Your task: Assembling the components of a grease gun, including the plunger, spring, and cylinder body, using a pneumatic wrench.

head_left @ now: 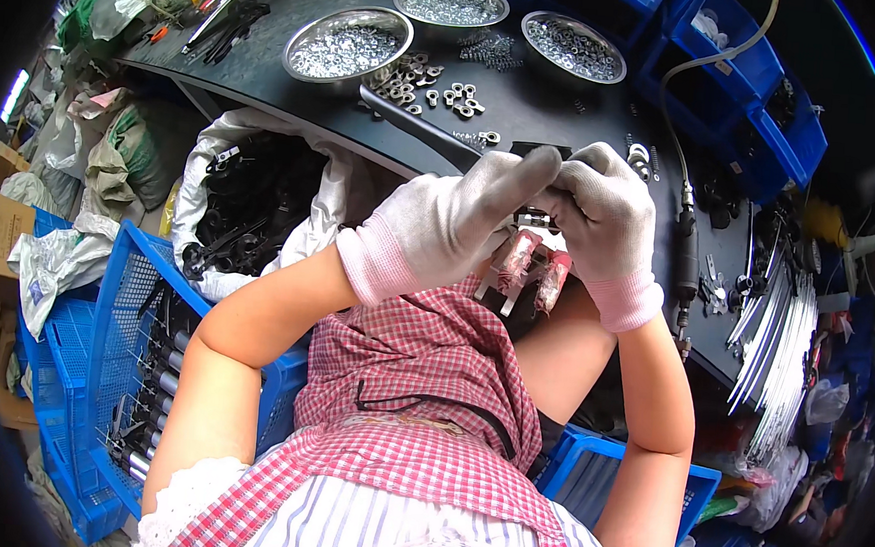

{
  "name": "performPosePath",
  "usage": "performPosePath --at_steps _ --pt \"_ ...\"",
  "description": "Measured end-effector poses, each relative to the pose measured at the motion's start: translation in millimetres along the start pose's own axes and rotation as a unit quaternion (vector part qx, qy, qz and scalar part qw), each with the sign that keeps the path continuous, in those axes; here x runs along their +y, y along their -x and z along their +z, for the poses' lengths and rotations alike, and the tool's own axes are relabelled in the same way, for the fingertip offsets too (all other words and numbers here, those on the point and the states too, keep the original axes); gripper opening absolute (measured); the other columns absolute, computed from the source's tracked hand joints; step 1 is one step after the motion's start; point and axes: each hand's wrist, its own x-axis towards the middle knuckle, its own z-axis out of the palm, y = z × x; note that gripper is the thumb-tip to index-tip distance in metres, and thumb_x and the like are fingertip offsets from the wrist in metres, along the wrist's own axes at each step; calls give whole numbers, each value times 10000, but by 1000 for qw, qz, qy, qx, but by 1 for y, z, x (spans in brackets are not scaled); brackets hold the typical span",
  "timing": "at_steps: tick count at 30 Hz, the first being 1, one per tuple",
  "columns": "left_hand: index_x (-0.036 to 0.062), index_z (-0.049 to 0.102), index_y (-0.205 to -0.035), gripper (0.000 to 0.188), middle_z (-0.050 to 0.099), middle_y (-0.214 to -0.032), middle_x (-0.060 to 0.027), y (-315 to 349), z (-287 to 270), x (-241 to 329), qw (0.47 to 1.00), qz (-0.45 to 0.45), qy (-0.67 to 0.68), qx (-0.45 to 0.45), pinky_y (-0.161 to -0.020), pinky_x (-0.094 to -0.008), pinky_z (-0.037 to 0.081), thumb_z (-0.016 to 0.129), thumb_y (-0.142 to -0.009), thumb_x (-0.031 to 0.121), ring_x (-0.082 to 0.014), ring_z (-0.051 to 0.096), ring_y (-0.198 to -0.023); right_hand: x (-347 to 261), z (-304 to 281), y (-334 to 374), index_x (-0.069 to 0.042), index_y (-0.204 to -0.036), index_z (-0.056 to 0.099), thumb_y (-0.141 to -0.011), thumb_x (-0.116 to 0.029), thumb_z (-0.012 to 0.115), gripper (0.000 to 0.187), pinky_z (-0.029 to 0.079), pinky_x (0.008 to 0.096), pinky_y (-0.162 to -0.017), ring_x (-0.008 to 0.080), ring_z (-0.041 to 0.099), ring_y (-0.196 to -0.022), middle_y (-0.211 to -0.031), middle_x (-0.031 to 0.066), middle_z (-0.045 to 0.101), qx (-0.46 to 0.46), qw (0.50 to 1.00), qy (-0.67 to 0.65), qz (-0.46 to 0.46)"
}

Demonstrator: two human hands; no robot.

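My left hand (451, 219), in a whitish glove with grey-stained fingers and a pink cuff, is closed on a long black flat part (416, 130). The part reaches out to the left over the table edge. My right hand (606, 214), gloved alike, has its fingers curled in a pinch against the left fingertips; what lies between them is hidden. Just below both hands is a metal clamp-like fixture (533, 219) with two handles (517, 262) wrapped in worn red and white material.
On the dark table (259, 77) stand metal bowls of small shiny parts (347, 49), with loose metal ring-ended pieces (455, 98) and springs nearby. A pneumatic screwdriver (686, 249) hangs at right near white strips (779, 335). A white sack (197, 189) of black parts and blue crates (121, 284) flank me.
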Motion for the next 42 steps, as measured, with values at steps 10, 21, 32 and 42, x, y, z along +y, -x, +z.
performPosePath --at_steps 10,21,32,42 --pt "50 288 -1415 832 554 -1173 -232 -19 11 21 999 -42 -2 -9 -704 -419 561 728 -713 -31 -399 653 -890 -24 -25 30 12 -1051 554 -839 -147 698 301 512 296 -619 116 585 -645 -752 67 589 -6 771 -433 467" --pt "22 474 -1336 623 508 -1202 -149 31 13 22 987 -153 -53 -22 -962 -405 413 643 -738 -25 -319 527 -1091 93 -205 201 -22 -959 701 -905 -258 597 264 526 350 -719 280 698 -797 -875 168 709 227 792 278 494" --pt "2 376 -1423 587 381 -1348 -125 38 17 10 950 -302 -35 69 -1006 -360 443 563 -868 25 -239 456 -1220 261 -330 300 5 -1130 653 -785 -380 746 525 480 403 -968 358 605 -1108 -1183 228 624 -114 590 349 719" --pt "17 357 -1438 621 354 -1365 -96 23 25 28 948 -299 83 74 -1042 -350 410 530 -847 -58 -222 414 -1282 264 -321 286 -26 -1082 697 -797 -176 666 324 503 389 -953 322 615 -1117 -1180 219 628 -181 540 399 718"
